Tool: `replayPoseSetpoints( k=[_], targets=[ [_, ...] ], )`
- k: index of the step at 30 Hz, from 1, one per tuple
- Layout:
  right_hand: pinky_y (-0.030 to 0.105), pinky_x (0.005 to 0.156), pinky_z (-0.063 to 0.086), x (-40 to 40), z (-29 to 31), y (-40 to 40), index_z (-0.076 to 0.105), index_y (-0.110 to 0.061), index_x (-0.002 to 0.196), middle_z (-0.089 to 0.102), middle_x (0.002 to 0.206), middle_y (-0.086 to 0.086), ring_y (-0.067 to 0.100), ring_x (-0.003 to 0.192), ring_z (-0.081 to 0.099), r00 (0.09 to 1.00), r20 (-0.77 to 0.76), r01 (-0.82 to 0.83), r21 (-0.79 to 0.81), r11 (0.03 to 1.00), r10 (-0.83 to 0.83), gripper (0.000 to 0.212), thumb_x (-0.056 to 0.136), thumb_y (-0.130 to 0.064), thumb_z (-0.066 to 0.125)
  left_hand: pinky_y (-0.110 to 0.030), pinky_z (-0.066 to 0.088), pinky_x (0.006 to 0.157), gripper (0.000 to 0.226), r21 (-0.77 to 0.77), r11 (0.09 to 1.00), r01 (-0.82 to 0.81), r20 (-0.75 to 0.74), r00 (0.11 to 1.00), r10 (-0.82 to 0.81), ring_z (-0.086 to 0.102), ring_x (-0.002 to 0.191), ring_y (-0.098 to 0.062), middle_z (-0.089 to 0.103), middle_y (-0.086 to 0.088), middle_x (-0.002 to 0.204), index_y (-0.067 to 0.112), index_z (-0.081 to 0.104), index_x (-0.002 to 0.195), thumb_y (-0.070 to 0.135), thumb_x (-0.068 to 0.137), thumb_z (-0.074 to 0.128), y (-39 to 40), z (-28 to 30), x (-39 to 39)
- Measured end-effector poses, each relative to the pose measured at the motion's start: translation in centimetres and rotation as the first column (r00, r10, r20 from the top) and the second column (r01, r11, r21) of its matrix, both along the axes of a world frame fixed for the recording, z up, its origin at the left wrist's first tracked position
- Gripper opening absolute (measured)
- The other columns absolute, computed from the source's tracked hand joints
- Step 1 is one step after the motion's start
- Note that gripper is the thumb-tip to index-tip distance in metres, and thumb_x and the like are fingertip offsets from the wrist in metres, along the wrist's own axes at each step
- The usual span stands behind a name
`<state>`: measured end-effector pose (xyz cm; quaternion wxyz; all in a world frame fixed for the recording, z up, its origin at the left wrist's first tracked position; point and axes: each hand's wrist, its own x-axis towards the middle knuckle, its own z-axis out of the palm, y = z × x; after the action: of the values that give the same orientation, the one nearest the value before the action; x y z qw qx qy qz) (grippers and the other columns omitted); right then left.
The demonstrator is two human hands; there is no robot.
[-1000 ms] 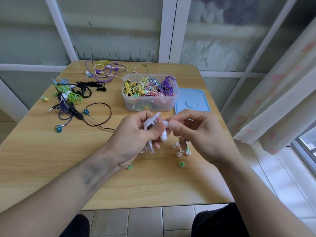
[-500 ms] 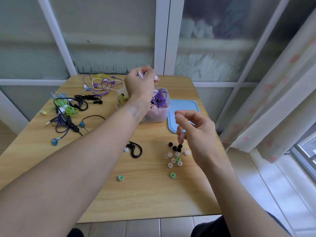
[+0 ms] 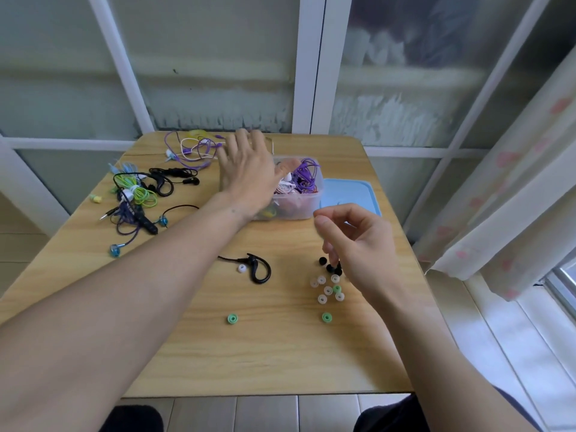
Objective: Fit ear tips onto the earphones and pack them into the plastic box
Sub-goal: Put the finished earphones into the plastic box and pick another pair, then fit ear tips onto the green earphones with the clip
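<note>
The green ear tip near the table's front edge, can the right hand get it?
Probably yes. The green ear tip lies bare on the table, just below the right hand, with nothing over it.

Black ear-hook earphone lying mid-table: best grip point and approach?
Pinch the curved hook of the black ear-hook earphone at its outer right bend, coming from above. It lies flat, the loop is open, and that side is bare table; the white tip and the cable sit on the left.

Table (image 3: 193, 353) (wooden): earphones (image 3: 257, 269), tips (image 3: 327, 289).
</note>
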<state>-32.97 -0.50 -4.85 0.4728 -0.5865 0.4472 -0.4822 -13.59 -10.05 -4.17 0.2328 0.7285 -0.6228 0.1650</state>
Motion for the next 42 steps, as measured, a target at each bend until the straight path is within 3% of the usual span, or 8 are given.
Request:
replayPoseSetpoints(
  k=[5, 11, 13, 17, 23, 33, 39, 42],
  targets=[
    [0.022, 0.048, 0.045, 0.3, -0.2, 0.0, 0.072, -0.013, 0.090, 0.059, 0.060, -0.006, 0.008, 0.049, 0.054, 0.999, -0.039, 0.003, -0.017, 1.000, -0.004, 0.003, 0.091, -0.015, 0.071, -0.041, 0.036, 0.087, 0.073, -0.037, 0.999, 0.037, 0.032, 0.999, -0.036, 0.044, 0.102, -0.031, 0.050, -0.011, 0.108, 0.014, 0.053, 0.101, 0.080, 0.073, 0.042, 0.9, 0.6, 1.3],
    [0.023, 0.045, 0.043, 0.2, -0.2, 0.0, 0.072, -0.016, 0.088, 0.058, 0.058, -0.007, 0.007, 0.047, 0.053, 0.997, -0.071, 0.005, -0.019, 1.000, -0.006, 0.003, 0.091, -0.014, 0.071, -0.038, 0.040, 0.088, 0.025, -0.292, 0.950, 0.111, -0.331, 0.920, -0.209, 0.051, 0.097, -0.028, 0.054, -0.011, 0.098, 0.015, 0.063, 0.096, 0.035, 0.096, 0.048, 4.5, 0.7, 6.1],
    [0.021, 0.045, 0.043, 0.2, -0.2, 0.0, 0.073, -0.016, 0.088, 0.057, 0.058, -0.007, 0.007, 0.047, 0.053, 0.997, -0.072, -0.002, -0.024, 1.000, 0.000, 0.004, 0.091, -0.014, 0.071, -0.039, 0.042, 0.090, 0.016, -0.158, 0.984, 0.080, -0.331, 0.935, -0.129, 0.053, 0.100, -0.032, 0.055, -0.014, 0.101, 0.011, 0.064, 0.098, 0.016, 0.092, 0.050, 6.4, -0.1, 9.4],
    [0.017, 0.049, 0.044, 0.6, -0.4, 0.2, 0.073, -0.016, 0.087, 0.059, 0.059, -0.007, 0.009, 0.050, 0.053, 0.998, -0.065, -0.023, -0.037, 0.999, 0.021, 0.005, 0.090, -0.013, 0.071, -0.043, 0.034, 0.104, 0.039, 0.224, 0.970, -0.098, -0.283, 0.946, 0.161, 0.040, 0.120, -0.039, 0.051, -0.021, 0.119, 0.009, 0.064, 0.115, -0.002, 0.080, 0.049, 9.9, -1.2, 14.5],
    [0.017, 0.051, 0.047, 1.3, -1.1, 0.6, 0.073, -0.020, 0.084, 0.065, 0.066, -0.011, 0.016, 0.062, 0.056, 0.990, -0.131, -0.062, -0.080, 0.995, 0.051, 0.011, 0.090, -0.010, 0.072, -0.046, 0.029, 0.111, 0.063, 0.389, 0.880, -0.272, -0.327, 0.852, 0.408, 0.030, 0.132, -0.041, 0.040, -0.025, 0.139, 0.007, 0.038, 0.142, 0.009, 0.083, 0.059, 10.8, -1.9, 19.4],
    [0.035, 0.042, 0.051, 2.1, -1.8, 1.4, 0.074, -0.030, 0.082, 0.062, 0.069, 0.008, 0.018, 0.055, 0.057, 0.966, -0.252, -0.087, -0.079, 0.993, 0.065, 0.014, 0.089, -0.019, 0.073, -0.036, 0.044, 0.086, 0.040, 0.228, 0.974, 0.008, -0.366, 0.927, 0.078, 0.058, 0.092, -0.028, 0.064, -0.003, 0.086, 0.020, 0.067, 0.107, 0.036, 0.074, 0.080, 10.7, -2.8, 19.0],
    [0.013, 0.046, 0.041, 3.0, -1.8, 1.7, 0.074, -0.022, 0.085, 0.065, 0.064, -0.013, 0.006, 0.056, 0.055, 0.952, -0.284, -0.150, -0.117, 0.982, 0.111, 0.010, 0.089, -0.013, 0.072, -0.045, 0.034, 0.106, 0.037, 0.196, 0.971, 0.135, -0.333, 0.941, -0.064, 0.041, 0.123, -0.029, 0.051, -0.003, 0.127, 0.028, 0.063, 0.101, 0.038, 0.071, 0.082, 10.4, -3.2, 19.3],
    [0.017, 0.053, 0.044, 3.2, -2.1, 1.6, 0.074, -0.023, 0.086, 0.065, 0.066, -0.016, 0.007, 0.060, 0.057, 0.945, -0.304, -0.165, -0.122, 0.979, 0.121, 0.010, 0.089, -0.014, 0.072, -0.044, 0.039, 0.101, 0.050, 0.240, 0.947, 0.216, -0.378, 0.919, -0.114, 0.050, 0.119, -0.027, 0.058, 0.000, 0.122, 0.026, 0.059, 0.118, 0.043, 0.074, 0.075, 10.1, -3.4, 18.9]
  ],
)
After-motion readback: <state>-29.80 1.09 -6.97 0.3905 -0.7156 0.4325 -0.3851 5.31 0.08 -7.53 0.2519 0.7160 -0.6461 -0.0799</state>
